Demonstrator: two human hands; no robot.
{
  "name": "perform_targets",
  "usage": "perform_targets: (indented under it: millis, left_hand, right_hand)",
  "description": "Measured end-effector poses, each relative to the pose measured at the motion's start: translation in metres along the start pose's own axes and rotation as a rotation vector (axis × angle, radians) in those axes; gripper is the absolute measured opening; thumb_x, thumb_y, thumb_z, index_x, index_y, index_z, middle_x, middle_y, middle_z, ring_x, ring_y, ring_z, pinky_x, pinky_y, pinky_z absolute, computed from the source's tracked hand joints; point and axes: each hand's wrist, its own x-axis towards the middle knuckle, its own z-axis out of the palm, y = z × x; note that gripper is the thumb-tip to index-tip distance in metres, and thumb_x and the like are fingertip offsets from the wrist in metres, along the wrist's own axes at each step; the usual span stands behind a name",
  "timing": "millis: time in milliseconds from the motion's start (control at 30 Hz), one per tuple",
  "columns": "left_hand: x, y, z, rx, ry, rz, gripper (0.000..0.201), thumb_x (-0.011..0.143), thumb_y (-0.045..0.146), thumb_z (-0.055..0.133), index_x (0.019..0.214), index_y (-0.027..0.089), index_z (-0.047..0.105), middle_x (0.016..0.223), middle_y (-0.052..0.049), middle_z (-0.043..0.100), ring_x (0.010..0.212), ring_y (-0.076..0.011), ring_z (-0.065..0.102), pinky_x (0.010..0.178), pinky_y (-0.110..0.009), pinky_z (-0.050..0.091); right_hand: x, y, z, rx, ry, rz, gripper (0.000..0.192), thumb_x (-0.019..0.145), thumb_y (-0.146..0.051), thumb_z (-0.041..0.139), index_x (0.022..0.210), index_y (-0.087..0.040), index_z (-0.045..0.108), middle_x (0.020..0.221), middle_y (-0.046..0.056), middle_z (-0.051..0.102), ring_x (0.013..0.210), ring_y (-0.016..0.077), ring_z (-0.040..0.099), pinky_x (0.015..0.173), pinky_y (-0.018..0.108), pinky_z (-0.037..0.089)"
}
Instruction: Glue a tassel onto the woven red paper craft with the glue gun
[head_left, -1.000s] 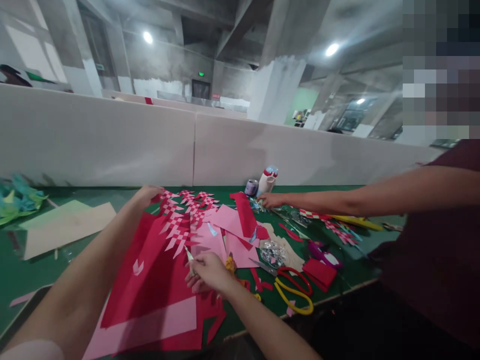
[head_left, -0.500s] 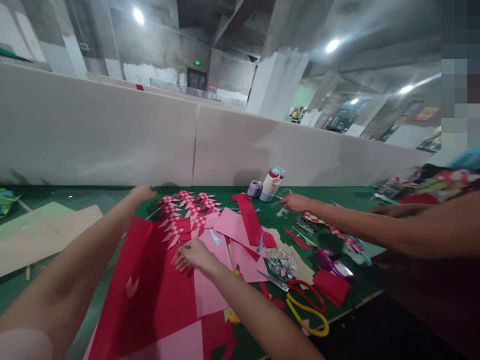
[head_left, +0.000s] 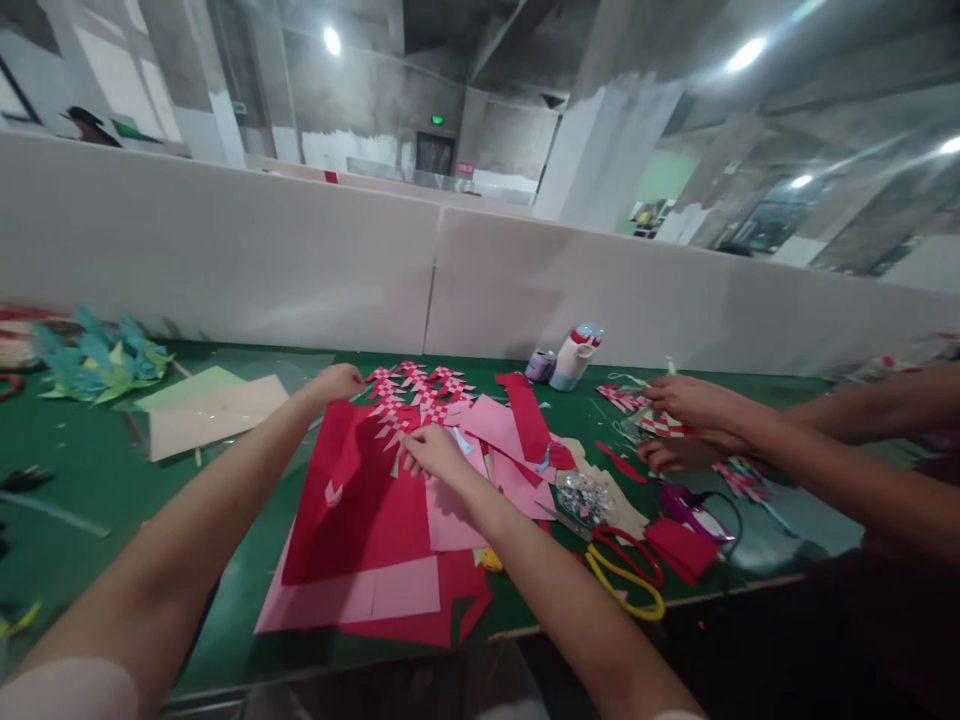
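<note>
A red-and-pink woven paper piece lies flat toward the far middle of the green surface, its pointed strip ends fanned out, overlapping the far edge of a large red sheet.

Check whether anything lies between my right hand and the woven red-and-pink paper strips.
Nothing visible does. The right hand already rests at the near edge of the woven paper strips, fingers touching them. The left hand presses their far left corner. The co-worker's hands are well to the right.

left hand outstretched, right hand fingers down
</note>
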Motion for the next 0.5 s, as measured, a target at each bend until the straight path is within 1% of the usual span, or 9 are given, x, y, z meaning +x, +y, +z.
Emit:
perform_targets:
  millis: [67,133,200,267,300,333,367,433,500]
  left_hand:
    - [-0.025,0.001,-0.002,0.022,-0.037,-0.045,0.037,0.087,0.04,0.059,0.117,0.017,0.059,0.119,-0.007,0.061,0.101,-0.0205,0.061,0.083,-0.039,0.054]
    - [-0.054,-0.001,-0.003,0.04,-0.05,-0.091,0.036,0.087,0.042,0.058,0.11,0.016,0.062,0.112,-0.006,0.064,0.095,-0.0186,0.062,0.08,-0.037,0.053]
    - [-0.087,-0.008,-0.003,0.058,-0.042,-0.145,0.034,0.085,0.045,0.059,0.096,0.015,0.067,0.095,-0.004,0.068,0.085,-0.0172,0.063,0.075,-0.033,0.052]
    - [-0.124,-0.017,0.001,0.081,-0.016,-0.217,0.034,0.08,0.047,0.059,0.081,0.016,0.07,0.078,-0.004,0.069,0.078,-0.0193,0.065,0.067,-0.029,0.047]
    - [-0.144,-0.023,0.005,0.097,0.001,-0.259,0.035,0.079,0.048,0.057,0.078,0.016,0.07,0.073,-0.004,0.069,0.076,-0.0208,0.065,0.065,-0.028,0.045]
    - [-0.163,-0.028,0.009,0.116,0.026,-0.298,0.036,0.079,0.049,0.053,0.077,0.017,0.07,0.072,-0.006,0.07,0.076,-0.0223,0.066,0.064,-0.029,0.044]
    - [-0.183,-0.033,0.015,0.139,0.054,-0.338,0.037,0.08,0.048,0.051,0.081,0.017,0.07,0.077,-0.008,0.071,0.079,-0.024,0.066,0.065,-0.029,0.043]
    - [-0.22,-0.041,0.029,0.189,0.114,-0.418,0.038,0.08,0.043,0.048,0.096,0.014,0.066,0.094,-0.013,0.071,0.092,-0.027,0.065,0.073,-0.031,0.044]
    - [-0.251,-0.045,0.045,0.229,0.158,-0.481,0.043,0.083,0.04,0.043,0.109,0.009,0.06,0.105,-0.019,0.067,0.102,-0.0306,0.062,0.082,-0.035,0.044]
  right_hand:
    - [0.002,-0.009,0.008,0.01,-0.002,-0.05,0.031,0.091,-0.025,0.056,0.062,-0.014,0.063,0.044,-0.002,0.058,0.035,0.005,0.052,0.035,0.012,0.036]
    - [0.004,-0.015,0.02,0.023,-0.013,-0.082,0.03,0.09,-0.022,0.057,0.061,-0.014,0.062,0.043,-0.002,0.058,0.035,0.0056,0.052,0.036,0.013,0.038]
    - [0.005,-0.017,0.034,0.028,-0.033,-0.104,0.03,0.087,-0.021,0.06,0.058,-0.014,0.061,0.042,-0.003,0.057,0.034,0.006,0.052,0.036,0.014,0.039]
    - [0.004,-0.017,0.05,0.028,-0.057,-0.122,0.03,0.084,-0.022,0.065,0.055,-0.014,0.06,0.041,-0.003,0.057,0.034,0.006,0.051,0.036,0.015,0.04]
    - [0.003,-0.016,0.058,0.028,-0.069,-0.131,0.03,0.083,-0.022,0.067,0.055,-0.014,0.06,0.041,-0.003,0.057,0.034,0.0059,0.051,0.037,0.015,0.04]
    - [0.001,-0.016,0.066,0.029,-0.084,-0.139,0.03,0.081,-0.023,0.068,0.054,-0.014,0.06,0.042,-0.003,0.057,0.034,0.0059,0.052,0.037,0.015,0.041]
    - [0.0,-0.015,0.074,0.032,-0.1,-0.147,0.029,0.08,-0.023,0.069,0.054,-0.014,0.06,0.042,-0.003,0.058,0.035,0.006,0.053,0.038,0.015,0.041]
    - [-0.004,-0.014,0.091,0.043,-0.136,-0.154,0.028,0.078,-0.023,0.071,0.055,-0.014,0.061,0.044,-0.002,0.059,0.037,0.0064,0.054,0.039,0.015,0.043]
    - [-0.007,-0.014,0.108,0.06,-0.173,-0.149,0.026,0.078,-0.021,0.072,0.056,-0.014,0.06,0.045,-0.002,0.059,0.039,0.0067,0.055,0.04,0.015,0.044]
